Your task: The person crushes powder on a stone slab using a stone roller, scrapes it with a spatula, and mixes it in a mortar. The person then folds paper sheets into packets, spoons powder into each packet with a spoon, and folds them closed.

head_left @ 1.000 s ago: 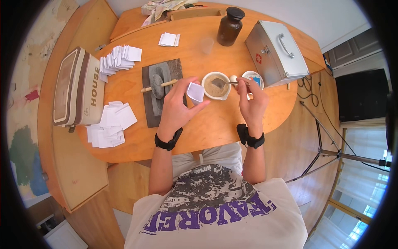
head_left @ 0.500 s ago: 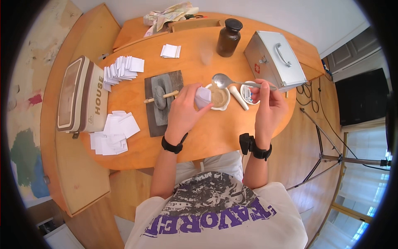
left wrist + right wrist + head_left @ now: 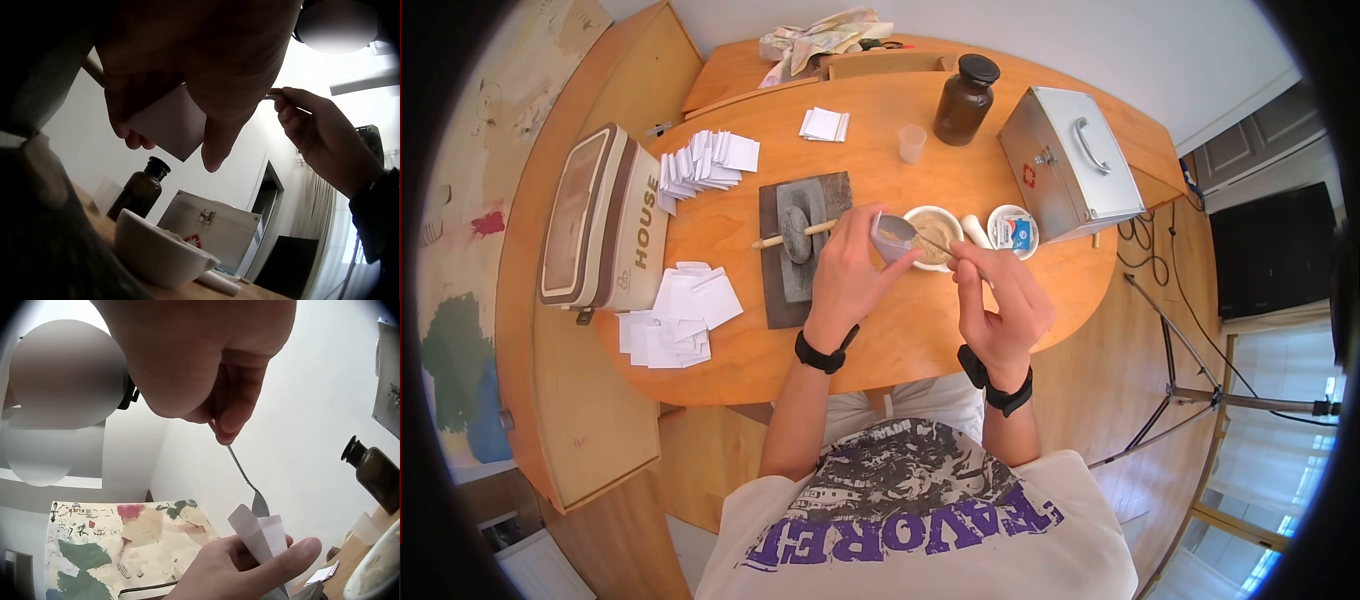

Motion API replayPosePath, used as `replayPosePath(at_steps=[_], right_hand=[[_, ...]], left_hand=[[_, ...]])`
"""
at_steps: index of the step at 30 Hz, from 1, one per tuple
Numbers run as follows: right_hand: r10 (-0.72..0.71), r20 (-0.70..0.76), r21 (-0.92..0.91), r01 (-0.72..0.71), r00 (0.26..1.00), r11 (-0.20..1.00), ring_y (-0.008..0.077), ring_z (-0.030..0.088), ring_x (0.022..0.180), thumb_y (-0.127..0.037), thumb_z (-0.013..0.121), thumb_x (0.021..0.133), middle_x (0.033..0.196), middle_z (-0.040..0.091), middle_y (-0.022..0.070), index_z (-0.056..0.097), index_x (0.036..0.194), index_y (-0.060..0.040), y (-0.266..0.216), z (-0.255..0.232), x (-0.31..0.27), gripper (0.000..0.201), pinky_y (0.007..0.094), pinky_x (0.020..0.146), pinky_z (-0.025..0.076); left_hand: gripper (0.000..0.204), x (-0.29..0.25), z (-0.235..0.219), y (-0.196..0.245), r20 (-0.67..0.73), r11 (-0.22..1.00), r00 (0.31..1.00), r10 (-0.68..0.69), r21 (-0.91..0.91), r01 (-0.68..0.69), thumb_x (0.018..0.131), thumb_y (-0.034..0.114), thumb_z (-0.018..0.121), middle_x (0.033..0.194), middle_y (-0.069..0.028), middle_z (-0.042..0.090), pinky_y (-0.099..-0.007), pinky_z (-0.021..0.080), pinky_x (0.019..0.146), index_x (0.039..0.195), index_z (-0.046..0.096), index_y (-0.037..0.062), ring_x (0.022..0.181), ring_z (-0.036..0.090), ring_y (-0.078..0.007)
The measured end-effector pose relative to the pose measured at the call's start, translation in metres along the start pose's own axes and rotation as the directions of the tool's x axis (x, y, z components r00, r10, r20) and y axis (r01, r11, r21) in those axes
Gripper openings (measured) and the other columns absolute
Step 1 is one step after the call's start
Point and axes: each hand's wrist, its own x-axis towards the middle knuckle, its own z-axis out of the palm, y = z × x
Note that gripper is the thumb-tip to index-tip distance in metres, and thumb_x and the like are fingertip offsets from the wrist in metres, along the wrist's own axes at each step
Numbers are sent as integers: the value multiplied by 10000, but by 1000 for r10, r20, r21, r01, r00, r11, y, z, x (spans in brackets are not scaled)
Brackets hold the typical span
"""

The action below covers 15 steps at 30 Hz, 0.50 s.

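Observation:
In the head view my left hand (image 3: 847,285) holds a small white paper packet (image 3: 270,536) with its mouth spread open. My right hand (image 3: 1005,305) pinches the handle of a metal spoon (image 3: 260,504). The spoon's bowl dips into the packet's mouth in the right wrist view. Just behind the hands stands a white mortar (image 3: 150,250) with tan powder (image 3: 934,228) in it. A white pestle (image 3: 975,231) lies to its right, beside a small white dish (image 3: 1031,247) with blue and white packets (image 3: 1015,233) in it.
A stone grinding trough with a roller (image 3: 799,240) sits on a dark board at left, near folded paper packets (image 3: 710,160) and loose white papers (image 3: 690,305). Behind are a clear cup (image 3: 912,144), dark jar (image 3: 965,105) and silver case (image 3: 1065,160). A "HOUSE" box (image 3: 610,225) stands far left.
My right hand has lifted the spoon out of the mortar and brought it left to the packet, tipping its bowl into the mouth. My left hand keeps holding the packet beside the mortar.

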Motion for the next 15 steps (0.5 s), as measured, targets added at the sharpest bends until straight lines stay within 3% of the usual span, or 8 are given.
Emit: replayPosePath(at_steps=[1,5,7,8,10,12,14,15], right_hand=[[-22,9,-7,22,1000,1000,245,807,790,83,789,993,913,815,152,821,1122,54,-1,0,0,136,305,696,605],[-92,6,18,92,996,996,215,799,808,60,769,1034,936,822,145,815,1142,67,5,-1,-4,118,300,704,613],[194,-160,143,-171,968,975,217,772,745,72,802,981,927,813,117,835,1114,19,7,1,-11,147,315,696,598],[194,-160,140,-172,968,975,217,772,745,72,802,981,927,813,117,835,1114,19,10,1,-12,147,315,696,598],[337,-241,198,-294,910,935,179,774,732,48,762,1044,918,820,116,831,1121,31,20,0,-8,105,291,691,590],[287,-201,113,-269,937,957,161,766,731,25,754,1069,908,815,112,826,1122,37,32,-3,-9,90,288,682,578],[241,-88,-3,-243,966,970,151,744,716,13,768,1063,890,802,91,825,1123,32,42,-2,-14,84,291,672,565],[241,-88,-5,-242,967,970,151,744,716,13,768,1063,890,802,91,825,1123,32,48,-1,-17,84,291,672,565]], left_hand=[[612,0,0,0,-6,1000,1000,-7,-20,7,828,179,1006,1199,-162,748,-445,612,912,1320,674,30,1062,757,-376],[606,1,-1,-2,-6,998,1000,-16,-66,15,822,186,1014,1171,-144,755,-438,610,900,1303,677,38,1038,757,-360],[597,1,-4,0,-2,998,1000,-18,-66,18,824,190,1014,1147,-139,762,-432,609,894,1294,678,38,1026,759,-347],[588,2,-5,2,-1,998,1000,-20,-65,20,826,194,1014,1124,-133,769,-425,608,887,1284,680,39,1013,761,-334],[583,2,-7,2,12,996,999,-38,-79,39,828,205,1015,1099,-128,776,-416,606,881,1276,681,40,993,764,-320],[578,2,-11,3,26,994,998,-53,-93,55,830,215,1016,1074,-122,784,-407,604,875,1268,682,40,972,767,-307],[622,4,-19,5,138,984,985,-108,-126,125,844,272,1009,1164,-190,790,-472,615,928,1286,654,17,1080,774,-409],[622,5,-20,5,137,984,985,-108,-128,126,844,272,1009,1164,-190,790,-472,615,928,1286,654,17,1080,774,-409]])
